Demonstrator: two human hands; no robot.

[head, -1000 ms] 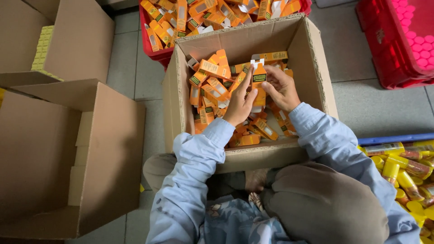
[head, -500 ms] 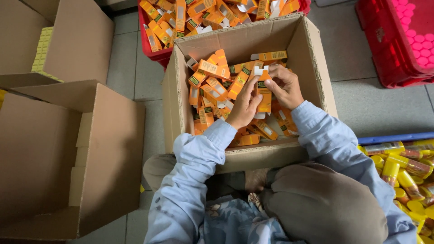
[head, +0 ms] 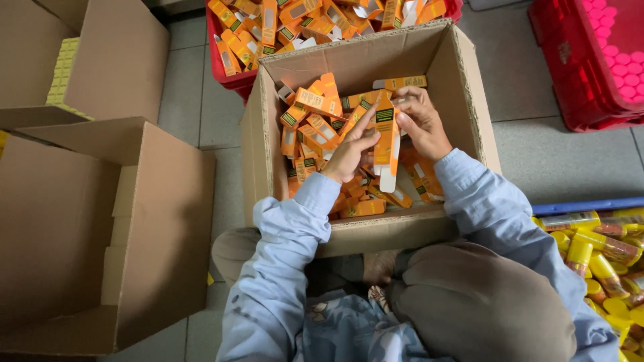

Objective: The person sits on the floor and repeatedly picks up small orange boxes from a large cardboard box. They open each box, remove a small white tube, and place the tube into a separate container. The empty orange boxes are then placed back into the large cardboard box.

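An open brown cardboard box (head: 469, 87) sits on the floor between my knees, filled with several small orange cartons (head: 312, 124). Over it both hands hold one long orange carton (head: 387, 144) with a white flap at its near end. My left hand (head: 349, 151) grips its left side with the fingers stretched along it. My right hand (head: 419, 124) holds its upper right part near the top flap. Light blue sleeves cover both forearms.
A red crate (head: 225, 67) of more orange cartons stands behind the box. Another red crate (head: 590, 60) is at the top right. Large brown cardboard boxes (head: 134, 221) lie to the left. Yellow tubes (head: 597, 248) lie in a blue-edged tray at the right.
Both hands have lifted the long orange carton slightly and turned it so it points toward me, its white flap now hanging at the near end.
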